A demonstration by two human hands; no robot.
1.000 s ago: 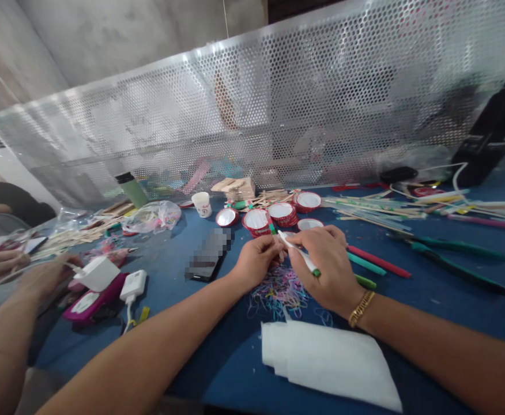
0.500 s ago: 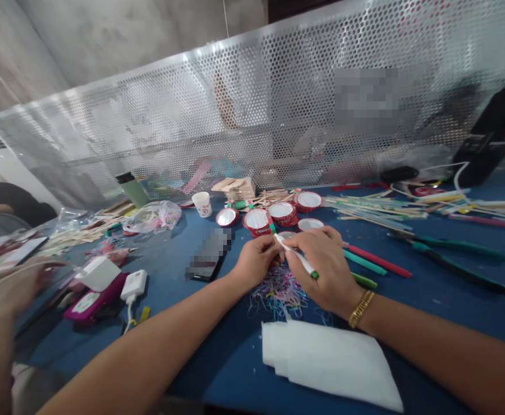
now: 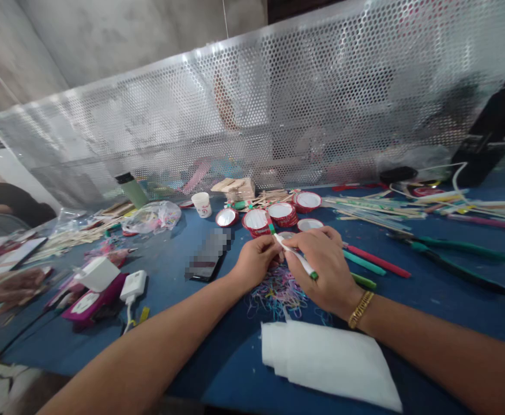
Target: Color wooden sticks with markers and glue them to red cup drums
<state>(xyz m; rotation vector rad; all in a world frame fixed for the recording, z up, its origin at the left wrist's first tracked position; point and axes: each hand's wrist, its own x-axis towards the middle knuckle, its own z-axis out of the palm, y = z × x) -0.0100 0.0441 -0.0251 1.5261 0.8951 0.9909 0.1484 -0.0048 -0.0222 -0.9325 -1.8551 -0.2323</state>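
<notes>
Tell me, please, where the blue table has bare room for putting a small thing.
Bare: between phone and white adapter; between left forearm and white bundle; between pliers and right forearm. Crowded: around left hand and right hand, with tangled threads and red-rimmed round items.

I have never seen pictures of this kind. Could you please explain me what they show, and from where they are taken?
There is no machine here: a person works with two bare hands. One camera, worn on that person's head, took all the pictures, looking forward and down. The left hand pinches a striped stick; the right hand holds a white pen, one end close to the stick. On the blue table, tangled threads lie below the hands, and a white bundle lies nearer the camera. Round red pieces with white tops are beyond. A phone lies to the left, pliers to the right. Another person's hand shows at far left.
</notes>
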